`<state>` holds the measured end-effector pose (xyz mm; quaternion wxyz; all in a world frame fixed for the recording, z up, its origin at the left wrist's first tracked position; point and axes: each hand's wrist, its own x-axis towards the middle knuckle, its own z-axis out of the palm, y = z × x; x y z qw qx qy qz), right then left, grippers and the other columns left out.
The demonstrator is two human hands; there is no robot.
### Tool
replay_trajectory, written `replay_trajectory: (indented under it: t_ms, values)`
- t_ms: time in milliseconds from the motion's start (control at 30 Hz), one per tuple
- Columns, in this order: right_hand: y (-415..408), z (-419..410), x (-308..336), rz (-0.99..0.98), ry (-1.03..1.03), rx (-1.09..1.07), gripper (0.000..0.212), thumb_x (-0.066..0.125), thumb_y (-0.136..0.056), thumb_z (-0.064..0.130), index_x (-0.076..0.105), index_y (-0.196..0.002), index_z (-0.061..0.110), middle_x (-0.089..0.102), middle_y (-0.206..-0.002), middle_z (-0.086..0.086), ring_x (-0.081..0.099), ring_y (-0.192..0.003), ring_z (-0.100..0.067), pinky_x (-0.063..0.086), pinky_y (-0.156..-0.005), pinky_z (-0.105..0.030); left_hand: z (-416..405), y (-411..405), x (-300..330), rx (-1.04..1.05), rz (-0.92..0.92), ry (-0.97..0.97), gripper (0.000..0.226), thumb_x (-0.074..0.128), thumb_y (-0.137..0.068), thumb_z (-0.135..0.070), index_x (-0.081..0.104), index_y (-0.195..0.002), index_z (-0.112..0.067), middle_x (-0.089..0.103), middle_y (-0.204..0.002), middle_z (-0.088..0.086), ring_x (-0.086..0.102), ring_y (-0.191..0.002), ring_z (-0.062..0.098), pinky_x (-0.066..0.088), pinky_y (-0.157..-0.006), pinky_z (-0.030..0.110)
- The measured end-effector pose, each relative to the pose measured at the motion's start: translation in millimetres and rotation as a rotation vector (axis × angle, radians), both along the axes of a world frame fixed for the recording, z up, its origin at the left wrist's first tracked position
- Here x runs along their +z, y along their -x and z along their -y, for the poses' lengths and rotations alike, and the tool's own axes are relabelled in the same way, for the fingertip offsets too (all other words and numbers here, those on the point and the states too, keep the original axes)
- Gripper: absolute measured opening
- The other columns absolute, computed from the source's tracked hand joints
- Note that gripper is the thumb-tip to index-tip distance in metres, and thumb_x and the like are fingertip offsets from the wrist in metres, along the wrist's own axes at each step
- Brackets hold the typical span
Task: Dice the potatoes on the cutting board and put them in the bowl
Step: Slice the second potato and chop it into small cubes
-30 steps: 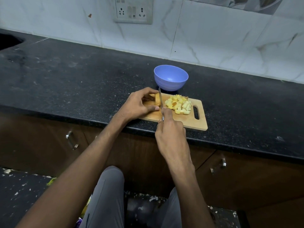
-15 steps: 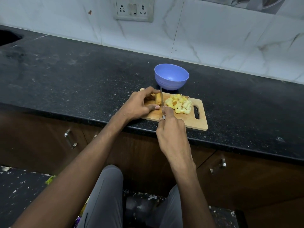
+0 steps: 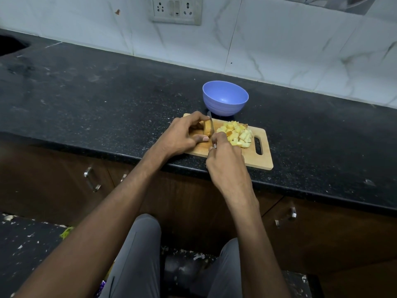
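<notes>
Gripping a knife [image 3: 211, 127] by its handle, the right hand [image 3: 225, 162] is setting the blade against an uncut potato piece [image 3: 207, 129] on the wooden cutting board [image 3: 261, 160], which is lying at the near edge of the black table [image 3: 96, 108]. The left hand [image 3: 182, 136], at 9 o'clock of the blade, is curling its fingers round that piece, steadying it. Diced potato cubes [image 3: 238, 134] are lying heaped on the board at 3 o'clock of the blade. A blue bowl [image 3: 225, 98] is sitting just beyond the board at 12 o'clock.
</notes>
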<state>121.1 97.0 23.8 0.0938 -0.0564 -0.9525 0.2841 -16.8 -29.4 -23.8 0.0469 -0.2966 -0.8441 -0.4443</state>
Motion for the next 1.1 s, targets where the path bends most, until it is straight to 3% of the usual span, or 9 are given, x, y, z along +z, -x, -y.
replay_trajectory:
  t_ms: [167, 400, 567, 733, 933, 1100]
  values:
    - [-1.8, 12.7, -6.2, -0.034, -0.080, -0.009, 0.043, 0.046, -0.104, 0.010, 0.040, -0.146, 0.014, 0.064, -0.100, -0.011, 0.065, -0.094, -0.029, 0.051, -0.069, -0.041, 0.8, 0.7, -3.3, 0.031, -0.008, -0.026, 0.055, 0.082, -0.084, -0.022, 0.061, -0.136, -0.024, 0.066, -0.134, -0.003, 0.059, -0.126, 0.008, 0.047, -0.112, 0.040]
    - [-4.0, 15.8, -7.1, -0.028, -0.174, -0.025, 0.050, 0.048, -0.102, 0.008, 0.035, -0.150, 0.012, 0.061, -0.101, -0.012, 0.063, -0.094, -0.028, 0.048, -0.070, -0.036, 0.1, -2.6, -1.7, 0.046, -0.092, -0.016, 0.060, 0.080, -0.084, -0.011, 0.060, -0.140, -0.015, 0.061, -0.141, 0.002, 0.051, -0.134, 0.006, 0.040, -0.116, 0.029]
    - [-11.8, 17.9, -6.0, -0.020, -0.208, -0.030, 0.056, 0.047, -0.103, 0.009, 0.028, -0.156, 0.014, 0.054, -0.095, -0.008, 0.064, -0.097, -0.030, 0.043, -0.069, -0.035, -0.8, -5.1, 1.3, 0.046, -0.093, -0.016, 0.059, 0.080, -0.084, -0.011, 0.060, -0.139, -0.012, 0.060, -0.142, 0.002, 0.052, -0.135, 0.009, 0.041, -0.116, 0.031]
    - [-26.2, 23.7, -8.1, -0.005, -0.235, -0.044, 0.058, 0.046, -0.103, 0.011, 0.025, -0.158, 0.013, 0.065, -0.103, -0.013, 0.066, -0.099, -0.032, 0.045, -0.071, -0.037, 0.1, -4.7, 1.6, 0.068, -0.079, -0.008, 0.061, 0.082, -0.083, -0.015, 0.060, -0.140, -0.014, 0.059, -0.143, 0.000, 0.051, -0.136, 0.009, 0.039, -0.118, 0.032]
    - [-15.5, 22.0, -0.5, -0.003, -0.267, -0.027, 0.058, 0.051, -0.102, 0.011, 0.028, -0.156, 0.014, 0.046, -0.091, -0.003, 0.065, -0.098, -0.029, 0.041, -0.070, -0.033, 0.1, -3.0, 0.8, 0.084, -0.081, 0.027, 0.059, 0.079, -0.087, -0.020, 0.058, -0.142, -0.017, 0.060, -0.141, -0.001, 0.053, -0.134, 0.010, 0.042, -0.116, 0.035]
    - [3.2, 18.8, 0.6, 0.046, -0.210, -0.009, 0.062, 0.058, -0.099, 0.010, 0.032, -0.155, 0.014, 0.062, -0.113, -0.014, 0.062, -0.108, -0.032, 0.048, -0.080, -0.037, 0.9, -1.7, 0.4, 0.084, -0.068, 0.025, 0.056, 0.077, -0.088, -0.016, 0.060, -0.141, -0.016, 0.060, -0.141, -0.001, 0.053, -0.134, 0.009, 0.041, -0.116, 0.034]
